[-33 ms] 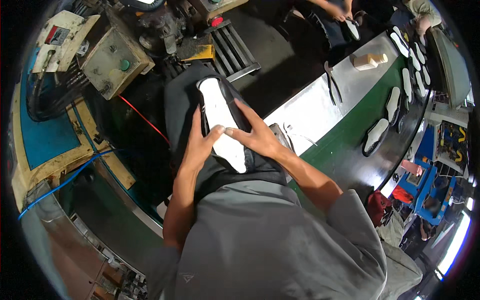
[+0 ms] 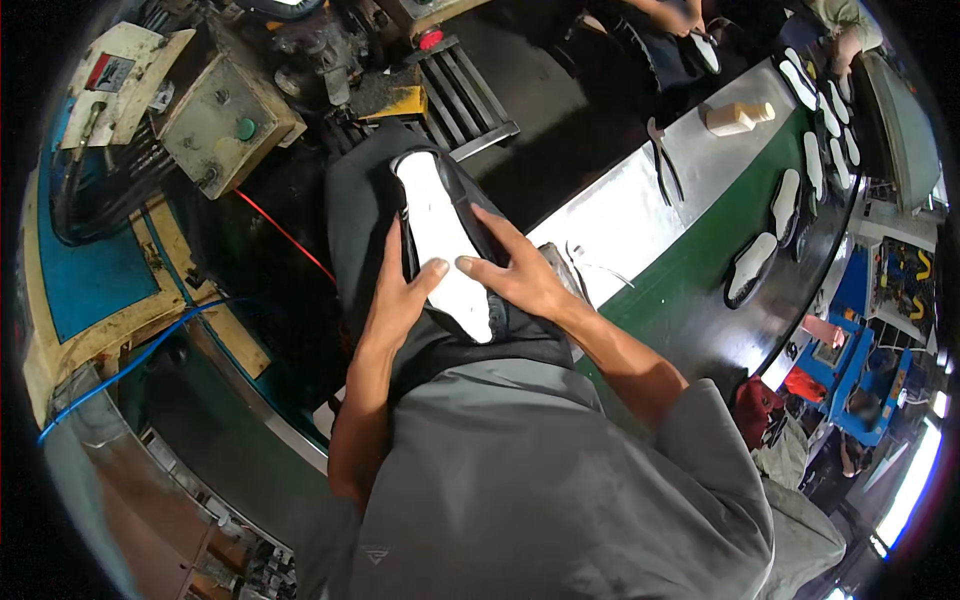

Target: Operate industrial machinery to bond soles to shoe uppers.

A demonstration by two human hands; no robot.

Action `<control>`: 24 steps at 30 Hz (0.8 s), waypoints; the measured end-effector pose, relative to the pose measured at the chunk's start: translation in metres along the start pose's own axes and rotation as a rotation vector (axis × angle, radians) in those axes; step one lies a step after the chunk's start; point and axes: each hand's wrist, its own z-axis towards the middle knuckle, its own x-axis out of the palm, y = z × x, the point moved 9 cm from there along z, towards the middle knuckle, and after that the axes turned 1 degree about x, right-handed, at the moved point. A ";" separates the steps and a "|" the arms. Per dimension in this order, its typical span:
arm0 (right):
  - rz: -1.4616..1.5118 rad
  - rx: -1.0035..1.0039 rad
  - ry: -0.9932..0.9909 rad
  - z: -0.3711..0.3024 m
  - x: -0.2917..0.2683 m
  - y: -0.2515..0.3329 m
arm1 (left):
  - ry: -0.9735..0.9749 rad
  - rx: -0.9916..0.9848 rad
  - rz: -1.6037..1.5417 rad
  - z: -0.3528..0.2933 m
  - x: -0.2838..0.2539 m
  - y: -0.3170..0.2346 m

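Note:
A black shoe upper with a white sole board facing up (image 2: 440, 225) lies bottom-up across my lap, its long axis pointing away from me. My left hand (image 2: 402, 290) grips its left side, fingers along the black edge and thumb on the white board. Opposite, my right hand (image 2: 515, 280) holds the right side, with its thumb also resting on the board. The two thumb tips are a little apart near the middle. The fingers under the black sides are partly hidden.
To the right, a metal ledge bears pincers (image 2: 663, 165) and a cream bottle (image 2: 738, 118), beside a green conveyor belt (image 2: 670, 270) with several similar uppers (image 2: 752, 268). A machine control box (image 2: 225, 130) stands front left. Far right, a co-worker's hand (image 2: 675, 18) holds another upper.
My thumbs have drawn slightly apart on the white board. Both hands keep their hold, and the shoe upper stays in nearly the same place.

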 end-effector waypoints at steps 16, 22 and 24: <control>-0.927 -0.373 0.185 -0.054 0.024 0.076 | 0.152 -0.199 -0.737 -0.036 0.030 0.009; -0.630 -0.402 0.102 -0.035 -0.003 0.084 | 0.130 -0.326 -0.613 -0.009 -0.006 0.017; -0.459 -0.315 0.047 -0.033 -0.023 0.079 | 0.196 -0.229 -0.532 0.009 -0.025 -0.021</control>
